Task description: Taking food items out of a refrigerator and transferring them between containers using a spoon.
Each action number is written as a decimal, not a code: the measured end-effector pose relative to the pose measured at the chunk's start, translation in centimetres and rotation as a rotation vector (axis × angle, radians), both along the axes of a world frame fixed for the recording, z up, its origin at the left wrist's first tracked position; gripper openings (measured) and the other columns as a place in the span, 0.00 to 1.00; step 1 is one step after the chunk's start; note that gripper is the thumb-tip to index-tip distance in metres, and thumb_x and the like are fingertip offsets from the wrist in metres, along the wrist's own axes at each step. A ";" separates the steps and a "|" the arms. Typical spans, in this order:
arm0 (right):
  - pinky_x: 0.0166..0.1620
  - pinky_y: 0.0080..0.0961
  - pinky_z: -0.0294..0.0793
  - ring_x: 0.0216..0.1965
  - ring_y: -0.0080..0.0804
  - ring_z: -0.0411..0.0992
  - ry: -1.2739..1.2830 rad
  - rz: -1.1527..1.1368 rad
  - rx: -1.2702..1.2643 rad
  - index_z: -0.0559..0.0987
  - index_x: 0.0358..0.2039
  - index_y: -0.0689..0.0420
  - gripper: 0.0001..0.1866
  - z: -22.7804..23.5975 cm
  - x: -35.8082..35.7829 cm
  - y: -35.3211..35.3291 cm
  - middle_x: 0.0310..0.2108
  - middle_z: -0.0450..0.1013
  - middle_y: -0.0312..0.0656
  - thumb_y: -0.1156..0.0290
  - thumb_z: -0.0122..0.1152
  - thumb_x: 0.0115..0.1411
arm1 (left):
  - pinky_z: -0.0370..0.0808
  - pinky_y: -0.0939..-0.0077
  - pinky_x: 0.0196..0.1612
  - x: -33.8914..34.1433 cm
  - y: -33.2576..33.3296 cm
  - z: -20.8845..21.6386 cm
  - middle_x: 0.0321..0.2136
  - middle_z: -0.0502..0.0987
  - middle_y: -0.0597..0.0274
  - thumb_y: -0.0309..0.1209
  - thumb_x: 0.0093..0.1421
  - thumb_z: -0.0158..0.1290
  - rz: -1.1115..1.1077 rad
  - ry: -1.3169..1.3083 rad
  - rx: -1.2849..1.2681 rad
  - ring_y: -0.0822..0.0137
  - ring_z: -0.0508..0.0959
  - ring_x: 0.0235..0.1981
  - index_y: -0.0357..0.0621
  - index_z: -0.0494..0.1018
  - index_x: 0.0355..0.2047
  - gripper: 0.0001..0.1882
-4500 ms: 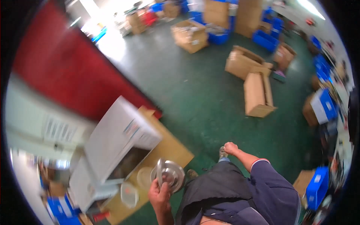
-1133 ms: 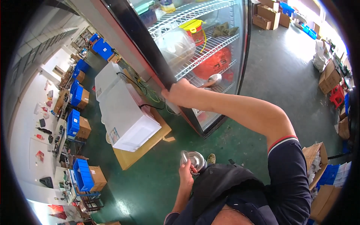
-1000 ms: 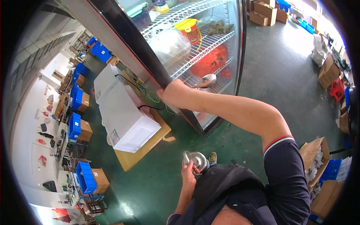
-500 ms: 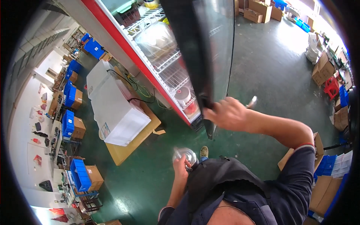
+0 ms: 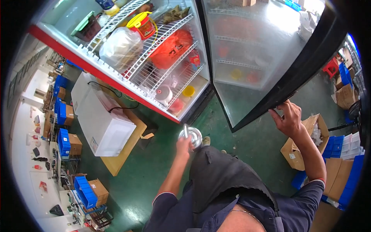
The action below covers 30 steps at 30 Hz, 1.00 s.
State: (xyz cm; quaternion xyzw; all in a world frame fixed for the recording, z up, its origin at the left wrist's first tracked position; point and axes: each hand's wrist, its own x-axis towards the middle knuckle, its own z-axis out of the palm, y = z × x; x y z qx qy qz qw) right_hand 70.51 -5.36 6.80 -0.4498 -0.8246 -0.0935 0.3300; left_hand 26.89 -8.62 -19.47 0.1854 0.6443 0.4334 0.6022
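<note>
A tall glass-door fridge with a red side edge (image 5: 63, 50) stands open in front of me. My right hand (image 5: 289, 119) is closed on the black-framed edge of its door (image 5: 299, 73), which is swung out to the right. Low down near the fridge's bottom corner, my left hand (image 5: 184, 146) grips a shiny round metal pot (image 5: 196, 136) by its upright handle. On the wire shelves are a bagged bundle (image 5: 121, 45), a red tub with a yellow lid (image 5: 142, 26), an orange-red plastic bag (image 5: 172, 48), a white mug (image 5: 163, 94) and a yellow-topped container (image 5: 188, 91).
Left of the fridge, a white chest-like appliance (image 5: 102, 120) rests on a cardboard sheet (image 5: 116, 164), with loose cables. Blue bins (image 5: 85, 191) and cartons line the far left benches. An open carton (image 5: 293, 154) and blue trays (image 5: 334, 147) stand at my right.
The fridge door has swung wide to the right with my right hand, baring the shelves. My left hand has carried the metal pot forward, closer to the fridge.
</note>
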 end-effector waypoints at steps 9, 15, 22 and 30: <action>0.25 0.30 0.68 0.18 0.37 0.68 0.176 -0.344 -0.001 0.74 0.38 0.61 0.15 -3.0 5.3 1.3 0.28 0.75 0.45 0.73 0.71 0.56 | 0.71 0.73 0.20 2.8 12.1 -3.0 0.22 0.75 0.64 0.31 0.63 0.59 -0.182 -0.058 0.025 0.70 0.75 0.19 0.39 0.76 0.32 0.08; 0.30 0.24 0.66 0.24 0.25 0.66 0.444 -0.700 -0.085 0.73 0.42 0.63 0.09 -8.4 8.4 0.7 0.27 0.70 0.41 0.73 0.59 0.65 | 0.67 0.76 0.16 6.0 21.5 -9.4 0.19 0.73 0.64 0.33 0.65 0.54 -0.277 0.016 -0.047 0.72 0.72 0.15 0.38 0.75 0.31 0.10; 0.41 0.22 0.71 0.38 0.24 0.71 0.782 -0.939 -0.089 0.69 0.53 0.65 0.15 -7.2 6.7 4.4 0.40 0.73 0.41 0.72 0.55 0.69 | 0.66 0.75 0.15 8.3 33.4 -17.6 0.18 0.73 0.63 0.35 0.66 0.51 -0.332 0.205 -0.061 0.72 0.70 0.12 0.41 0.76 0.32 0.11; 0.40 0.19 0.71 0.36 0.19 0.71 0.743 -1.111 -0.186 0.68 0.56 0.66 0.18 -7.6 10.6 4.9 0.35 0.73 0.36 0.72 0.57 0.69 | 0.75 0.53 0.46 9.9 41.7 -22.6 0.36 0.82 0.45 0.44 0.66 0.49 -0.433 0.948 0.318 0.46 0.81 0.41 0.37 0.78 0.42 0.21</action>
